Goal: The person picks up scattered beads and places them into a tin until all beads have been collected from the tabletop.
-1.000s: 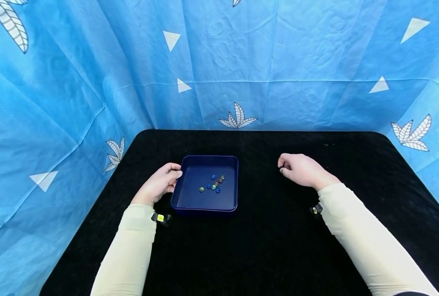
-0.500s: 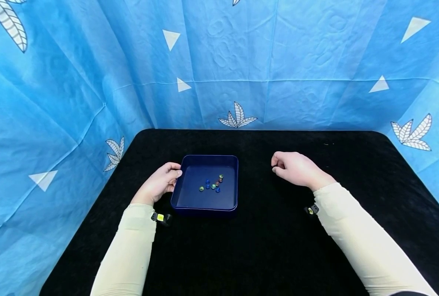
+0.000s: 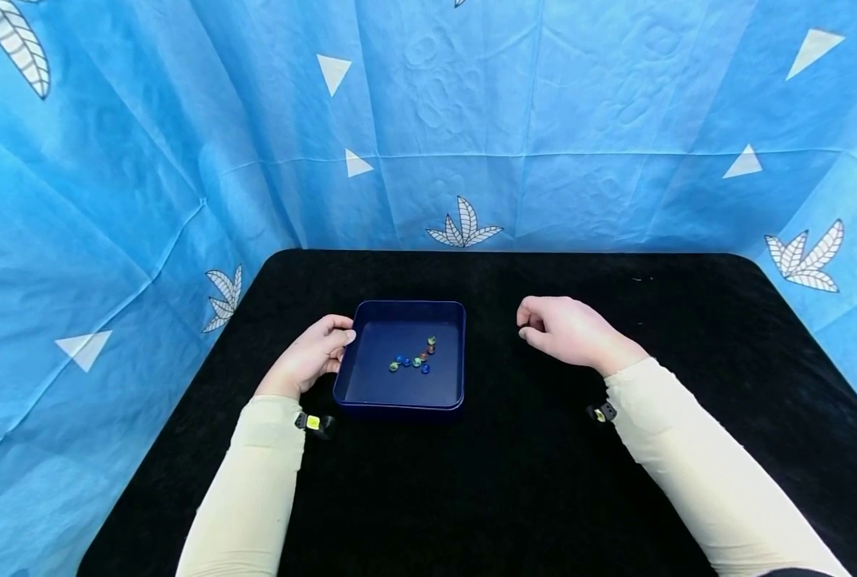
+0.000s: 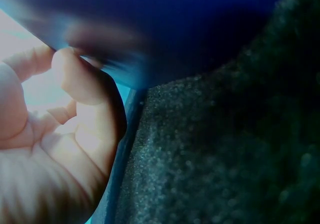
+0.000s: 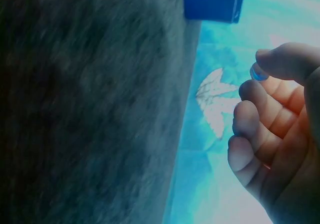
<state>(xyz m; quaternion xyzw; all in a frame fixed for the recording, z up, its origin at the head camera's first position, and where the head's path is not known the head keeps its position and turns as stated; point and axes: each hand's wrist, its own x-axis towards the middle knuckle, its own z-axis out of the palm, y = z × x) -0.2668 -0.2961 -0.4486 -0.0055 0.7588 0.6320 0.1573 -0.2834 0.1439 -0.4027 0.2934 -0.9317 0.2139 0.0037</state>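
A dark blue square tray (image 3: 377, 393) stands on the black table, with several glass marbles (image 3: 417, 363) in green, blue and amber loosely grouped on its floor. My left hand (image 3: 309, 358) pinches the tray's left wall, thumb on the near side; the left wrist view shows the thumb pressed to the blue wall (image 4: 200, 29). To the right of the tray, my right hand (image 3: 568, 332) hovers with curled fingers. Between its thumb and index finger the right wrist view shows a small shiny blue marble (image 5: 258, 73), hidden in the head view.
The black cloth-covered table (image 3: 515, 481) reaches around the tray on all sides. Behind it and to the left hangs a blue curtain (image 3: 442, 104) with white triangles and leaf prints. A few tiny pale specks (image 3: 643, 279) lie at the back right.
My right hand has moved left toward the tray. Inside the tray a blue marble has rolled left toward the green one. The left hand and tray hold still.
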